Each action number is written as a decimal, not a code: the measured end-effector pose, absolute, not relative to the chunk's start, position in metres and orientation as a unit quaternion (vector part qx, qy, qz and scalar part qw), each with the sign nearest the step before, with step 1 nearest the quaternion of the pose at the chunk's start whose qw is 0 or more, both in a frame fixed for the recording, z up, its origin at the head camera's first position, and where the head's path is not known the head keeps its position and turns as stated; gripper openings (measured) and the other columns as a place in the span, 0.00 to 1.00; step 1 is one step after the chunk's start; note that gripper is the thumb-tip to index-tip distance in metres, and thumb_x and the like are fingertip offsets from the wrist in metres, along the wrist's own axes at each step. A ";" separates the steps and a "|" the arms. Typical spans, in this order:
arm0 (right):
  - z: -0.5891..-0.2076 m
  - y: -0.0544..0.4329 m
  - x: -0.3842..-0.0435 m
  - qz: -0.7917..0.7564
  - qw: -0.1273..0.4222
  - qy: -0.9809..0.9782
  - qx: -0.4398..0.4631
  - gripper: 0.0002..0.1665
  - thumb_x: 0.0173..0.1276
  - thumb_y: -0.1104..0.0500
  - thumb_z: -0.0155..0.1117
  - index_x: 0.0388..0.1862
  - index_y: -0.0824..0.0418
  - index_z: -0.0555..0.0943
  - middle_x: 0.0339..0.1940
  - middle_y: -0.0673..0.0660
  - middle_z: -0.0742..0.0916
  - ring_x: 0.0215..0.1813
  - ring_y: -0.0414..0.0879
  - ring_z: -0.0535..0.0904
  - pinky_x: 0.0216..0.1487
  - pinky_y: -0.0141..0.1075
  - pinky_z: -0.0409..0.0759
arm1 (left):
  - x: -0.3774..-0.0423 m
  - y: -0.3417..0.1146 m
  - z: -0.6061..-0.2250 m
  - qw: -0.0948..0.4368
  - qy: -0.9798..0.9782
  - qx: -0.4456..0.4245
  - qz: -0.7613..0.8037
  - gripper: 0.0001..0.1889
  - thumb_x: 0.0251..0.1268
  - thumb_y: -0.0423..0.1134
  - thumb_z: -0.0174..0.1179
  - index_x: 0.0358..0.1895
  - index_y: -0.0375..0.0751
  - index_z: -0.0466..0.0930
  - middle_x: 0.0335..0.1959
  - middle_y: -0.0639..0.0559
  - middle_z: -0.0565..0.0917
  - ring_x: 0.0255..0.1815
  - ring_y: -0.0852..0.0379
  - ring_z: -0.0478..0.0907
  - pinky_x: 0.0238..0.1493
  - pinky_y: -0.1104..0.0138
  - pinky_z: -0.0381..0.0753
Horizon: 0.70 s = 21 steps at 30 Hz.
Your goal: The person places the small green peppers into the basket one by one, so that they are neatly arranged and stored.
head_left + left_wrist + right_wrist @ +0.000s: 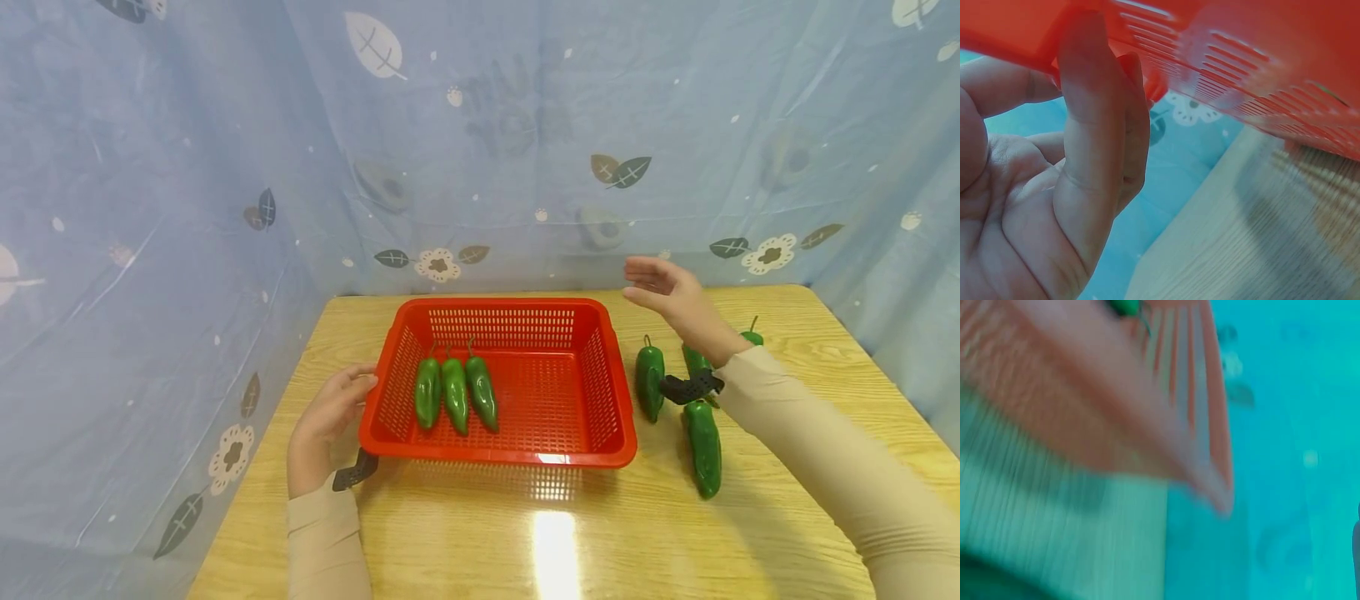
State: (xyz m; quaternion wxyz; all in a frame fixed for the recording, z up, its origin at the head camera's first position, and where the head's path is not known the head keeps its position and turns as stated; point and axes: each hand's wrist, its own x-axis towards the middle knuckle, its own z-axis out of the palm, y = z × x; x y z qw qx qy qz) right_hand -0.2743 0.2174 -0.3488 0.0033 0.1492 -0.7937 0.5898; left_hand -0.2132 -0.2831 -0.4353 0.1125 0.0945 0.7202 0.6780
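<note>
A red plastic basket (536,454) with slotted walls stands on the table. Three green peppers (455,392) lie side by side in its left half, stems toward the back. My left hand (330,417) holds the basket's left side; in the left wrist view its fingers (1094,125) curl up under the rim. My right hand (675,304) hovers in the air beyond the basket's right back corner, thumb apart from the fingers and nothing in it. The right wrist view shows the basket's wall (1104,412), blurred, with no hand visible.
Right of the basket, several more green peppers lie on the wooden table (465,533); one pepper (703,450) is nearest the front, another pepper (650,379) sits close to the basket. My right forearm partly covers others. A blue patterned curtain (510,125) hangs behind and at both sides.
</note>
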 end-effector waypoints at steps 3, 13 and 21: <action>-0.357 0.249 -0.270 0.571 0.009 -0.812 0.122 0.34 0.71 0.55 0.57 0.72 0.61 0.60 0.62 0.47 0.73 0.58 0.31 0.70 0.53 0.20 0.71 | -0.213 -0.283 -0.435 0.112 0.721 0.091 0.678 0.22 0.74 0.33 0.44 0.61 0.18 0.57 0.37 0.56 0.84 0.39 0.61 0.82 0.44 0.66 0.82; -0.413 0.347 -0.256 0.525 0.041 -0.850 0.024 0.36 0.72 0.47 0.52 0.75 0.56 0.56 0.54 0.30 0.70 0.52 0.18 0.67 0.53 0.16 0.66 | -0.214 -0.282 -0.435 0.109 0.715 0.102 0.683 0.21 0.73 0.31 0.44 0.62 0.17 0.57 0.38 0.56 0.84 0.39 0.61 0.82 0.43 0.66 0.82; -0.453 0.378 -0.252 0.497 0.042 -0.866 -0.033 0.34 0.72 0.44 0.50 0.74 0.49 0.59 0.66 0.46 0.69 0.64 0.40 0.63 0.54 0.25 0.67 | -0.214 -0.282 -0.436 0.109 0.714 0.103 0.684 0.21 0.74 0.32 0.43 0.61 0.19 0.57 0.38 0.56 0.84 0.39 0.61 0.82 0.43 0.67 0.82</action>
